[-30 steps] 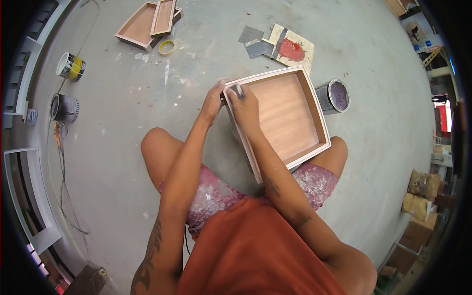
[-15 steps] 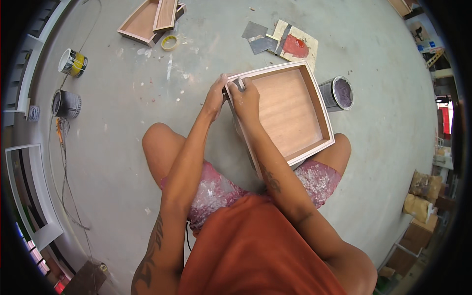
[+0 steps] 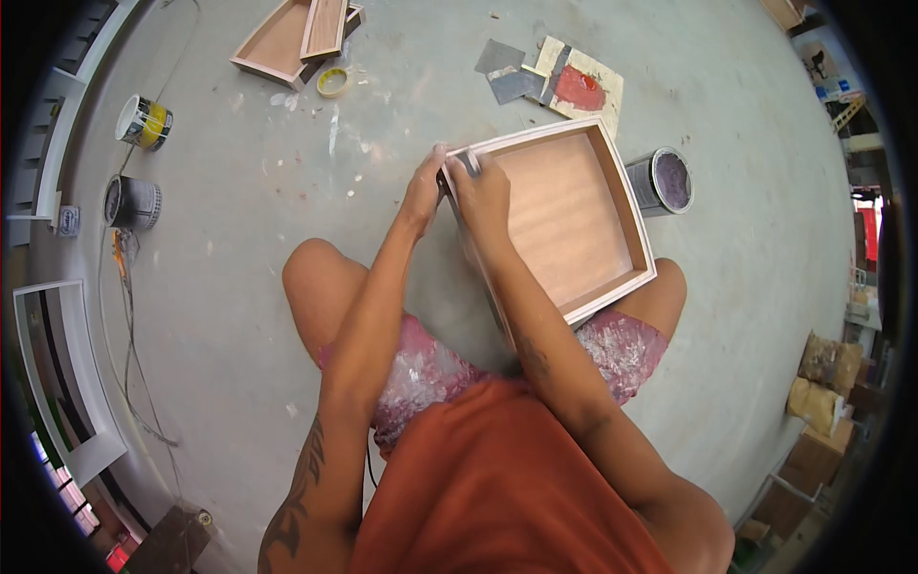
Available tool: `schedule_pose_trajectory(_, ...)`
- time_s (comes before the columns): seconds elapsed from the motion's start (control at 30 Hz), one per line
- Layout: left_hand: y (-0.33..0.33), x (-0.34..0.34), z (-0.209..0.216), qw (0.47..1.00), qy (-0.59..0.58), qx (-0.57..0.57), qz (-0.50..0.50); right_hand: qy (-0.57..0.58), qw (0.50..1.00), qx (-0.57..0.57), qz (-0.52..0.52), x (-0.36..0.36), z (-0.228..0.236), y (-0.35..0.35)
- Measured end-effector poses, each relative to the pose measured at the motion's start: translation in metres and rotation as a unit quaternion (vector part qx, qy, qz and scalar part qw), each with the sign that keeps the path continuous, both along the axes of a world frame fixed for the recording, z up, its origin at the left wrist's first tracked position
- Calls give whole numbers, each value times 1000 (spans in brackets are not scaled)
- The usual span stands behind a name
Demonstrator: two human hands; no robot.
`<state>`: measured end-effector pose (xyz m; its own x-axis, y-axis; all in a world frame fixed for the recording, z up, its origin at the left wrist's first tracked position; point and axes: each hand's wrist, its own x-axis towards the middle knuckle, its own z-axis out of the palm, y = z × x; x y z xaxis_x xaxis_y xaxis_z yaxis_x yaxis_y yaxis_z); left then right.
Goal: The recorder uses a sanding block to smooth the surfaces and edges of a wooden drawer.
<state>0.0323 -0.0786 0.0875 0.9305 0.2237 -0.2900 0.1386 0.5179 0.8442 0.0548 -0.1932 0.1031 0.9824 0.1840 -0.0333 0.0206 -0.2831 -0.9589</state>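
Note:
A shallow wooden drawer box [image 3: 574,215] with pale rims and a light brown bottom rests tilted over my lap and right thigh. At its far left corner, my left hand [image 3: 424,191] grips the outside, its fingers closed and partly hidden behind the frame. My right hand [image 3: 483,194] is closed on a small dark grey piece of sandpaper [image 3: 472,163], pressed to the rim at that same corner. Part of the sandpaper is covered by my fingers. My right forearm crosses the drawer's near left side.
Right of the drawer stands an open can [image 3: 672,182] of greyish purple stuff. Beyond lie grey sheets [image 3: 516,86] and a board [image 3: 602,69] with red paste. More wooden boxes [image 3: 273,48] and a tape roll [image 3: 333,82] lie far left, with two cans [image 3: 134,203] and cables at left.
My right hand, with the sandpaper, has shifted slightly along the rim at the corner. My left hand keeps its hold, and the whole view has moved a little.

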Motion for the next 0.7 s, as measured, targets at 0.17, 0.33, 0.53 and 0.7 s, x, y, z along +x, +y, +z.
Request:
schedule_pose_trajectory(0.17, 2, -1, -3, 1000, -1, 8, -2, -24, 994, -107, -7, -6, 15, -1)
schedule_pose_trajectory(0.33, 3, 1, -5, 1000, -2, 20, -13, -19, 994, -104, -5, 3, 19, 5)
schedule_pose_trajectory(0.53, 1, 2, -1, 1000, -5, 20, -4, -37, 995, -93, 2, 11, 13, 5)
schedule_pose_trajectory(0.7, 8, -2, -15, 999, -21, 36, -12, -9, 998, -30, 55, -16, 0, -30)
